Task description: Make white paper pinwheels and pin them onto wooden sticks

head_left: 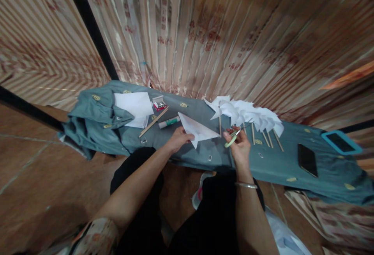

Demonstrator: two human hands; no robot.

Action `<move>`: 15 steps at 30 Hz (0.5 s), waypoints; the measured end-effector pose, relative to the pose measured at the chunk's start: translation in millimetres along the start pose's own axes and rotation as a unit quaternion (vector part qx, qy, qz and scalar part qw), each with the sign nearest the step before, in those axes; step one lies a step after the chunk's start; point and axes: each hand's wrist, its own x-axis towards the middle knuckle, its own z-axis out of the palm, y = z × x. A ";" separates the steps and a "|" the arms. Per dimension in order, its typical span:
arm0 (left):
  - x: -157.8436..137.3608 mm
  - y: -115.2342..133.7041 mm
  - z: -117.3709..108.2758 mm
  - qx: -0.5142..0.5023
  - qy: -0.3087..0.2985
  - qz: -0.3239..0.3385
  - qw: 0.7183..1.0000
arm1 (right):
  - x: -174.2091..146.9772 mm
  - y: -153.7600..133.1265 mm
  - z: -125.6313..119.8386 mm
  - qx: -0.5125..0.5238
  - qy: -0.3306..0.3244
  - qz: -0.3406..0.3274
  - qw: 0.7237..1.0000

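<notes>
My left hand (180, 139) pinches a folded white sheet of paper (198, 128) by its lower left part, above the cloth-covered surface. The sheet forms a pointed, roughly triangular shape. In my right hand (241, 147) is a pair of scissors (232, 140) with light green handles, its blades pointing up and to the right, away from the paper. Just beyond that hand lies a row of overlapping white paper pinwheels (248, 112) on wooden sticks. A glue stick (169, 122) lies left of the folded sheet.
Blank white paper (133, 105) is stacked at the left, partly under a cloth fold. Loose wooden sticks (154, 122) and a small red box (159, 105) lie beside it. A dark phone (307, 160) and a blue-framed tablet (341, 142) are at the right. A patterned curtain (187, 32) hangs behind.
</notes>
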 end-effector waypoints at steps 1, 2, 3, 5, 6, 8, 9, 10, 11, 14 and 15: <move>-0.1 -1.2 0.2 0.002 -0.003 -0.007 1.000 | 0.9 -1.4 0.5 -0.011 -0.017 -0.010 1.000; -0.2 -2.2 0.4 0.004 -0.004 -0.012 1.000 | 1.0 -2.8 0.6 -0.020 -0.036 -0.018 0.999; -0.1 -2.9 0.5 0.004 -0.003 -0.014 1.000 | 0.4 -4.1 0.3 -0.027 -0.054 -0.024 0.998; 0.0 -3.3 0.9 0.000 0.000 -0.013 1.000 | -2.9 -5.7 -1.6 -0.041 -0.078 -0.033 0.996; 0.1 -2.9 1.0 -0.003 0.001 -0.012 1.000 | -5.3 -6.0 -2.8 -0.052 -0.086 -0.037 0.994; -0.1 -1.7 1.5 -0.008 -0.001 -0.008 1.000 | -10.7 -5.7 -5.1 -0.094 -0.096 -0.050 0.990; -0.3 -1.2 1.8 -0.009 -0.003 -0.006 1.000 | -13.3 -5.5 -5.5 -0.126 -0.096 -0.061 0.985; -0.6 -0.8 2.2 -0.009 -0.005 -0.006 1.000 | -15.6 -5.4 -5.3 -0.163 -0.092 -0.078 0.979; -1.0 -0.6 2.6 -0.006 -0.008 -0.007 1.000 | -17.5 -5.5 -4.4 -0.200 -0.083 -0.097 0.971; -1.9 -1.2 3.1 0.015 -0.011 -0.004 1.000 | -19.3 -7.2 1.8 -0.261 -0.048 -0.150 0.953; -2.0 -1.6 2.9 0.027 -0.012 0.000 1.000 | -18.8 -7.9 4.2 -0.260 -0.042 -0.156 0.952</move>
